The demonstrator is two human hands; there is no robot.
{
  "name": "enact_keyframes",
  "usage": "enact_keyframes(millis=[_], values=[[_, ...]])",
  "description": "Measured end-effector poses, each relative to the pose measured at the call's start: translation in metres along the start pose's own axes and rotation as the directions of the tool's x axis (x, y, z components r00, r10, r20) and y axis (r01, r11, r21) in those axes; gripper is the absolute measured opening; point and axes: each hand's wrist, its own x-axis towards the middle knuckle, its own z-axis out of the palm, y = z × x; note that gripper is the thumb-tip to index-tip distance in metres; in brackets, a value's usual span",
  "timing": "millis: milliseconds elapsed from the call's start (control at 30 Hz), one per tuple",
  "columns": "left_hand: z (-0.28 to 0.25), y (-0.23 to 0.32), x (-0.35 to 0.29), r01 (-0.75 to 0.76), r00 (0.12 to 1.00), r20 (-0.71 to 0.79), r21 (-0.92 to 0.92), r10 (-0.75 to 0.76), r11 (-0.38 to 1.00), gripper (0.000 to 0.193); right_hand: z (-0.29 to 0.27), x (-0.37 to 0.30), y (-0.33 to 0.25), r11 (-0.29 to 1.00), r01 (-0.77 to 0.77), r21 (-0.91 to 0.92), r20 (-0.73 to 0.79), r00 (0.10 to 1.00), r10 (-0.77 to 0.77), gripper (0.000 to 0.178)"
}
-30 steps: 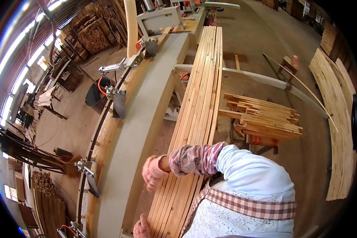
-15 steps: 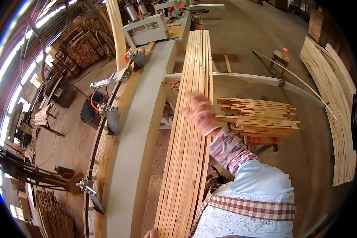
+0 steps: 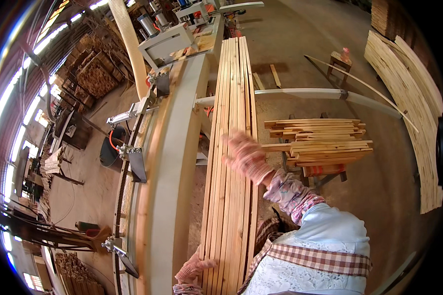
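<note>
A long bundle of pale wooden strips (image 3: 231, 201) lies side by side in front of me, running from the lower edge toward the far machine. My right hand (image 3: 246, 155), in a pink knit glove, is over the middle of the strips with its fingers apart. It is slightly blurred, and I cannot tell whether it touches the wood. Down at the near left edge, my left hand (image 3: 194, 269), also gloved, grips the side of the bundle with one digit on top. Its other fingers are partly hidden.
Left of the strips runs a long grey machine bed (image 3: 174, 177) with metal clamps (image 3: 137, 162) along it. A white rail (image 3: 300, 93) crosses beyond my right hand. Shorter wood pieces (image 3: 325, 142) are stacked on a stand at the right. Large boards (image 3: 403, 108) stand farther right.
My left hand has come farther into view, up along the near left edge of the strips. The right hand stays over the bundle, its fingers slightly shifted. The whole view has turned a little.
</note>
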Motion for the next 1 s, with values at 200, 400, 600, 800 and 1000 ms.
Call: enact_keyframes(millis=[200, 400, 600, 800, 1000], values=[[-0.01, -0.017, 0.012, 0.056, 0.998, 0.03, -0.164, -0.052, 0.985, 0.085, 0.032, 0.013, -0.123, 0.875, 0.351, 0.333, 0.607, 0.631, -0.484, 0.055], [-0.015, -0.022, 0.016, 0.077, 0.997, 0.031, -0.225, -0.072, 0.971, 0.081, 0.057, -0.007, -0.135, 0.792, 0.431, 0.434, 0.768, 0.282, -0.575, 0.061], [-0.017, -0.023, 0.017, 0.093, 0.996, 0.027, -0.249, -0.09, 0.964, 0.078, 0.079, -0.01, -0.137, 0.725, 0.565, 0.393, 0.771, 0.227, -0.595, 0.059], [-0.017, -0.023, 0.018, 0.085, 0.996, 0.024, -0.276, -0.081, 0.957, 0.075, 0.062, -0.002, -0.144, 0.735, 0.558, 0.386, 0.788, 0.214, -0.577, 0.059], [-0.022, -0.018, 0.025, 0.078, 0.997, 0.012, -0.257, -0.078, 0.963, 0.078, 0.082, -0.008, -0.143, 0.684, 0.642, 0.345, 0.756, 0.242, -0.609, 0.058]])
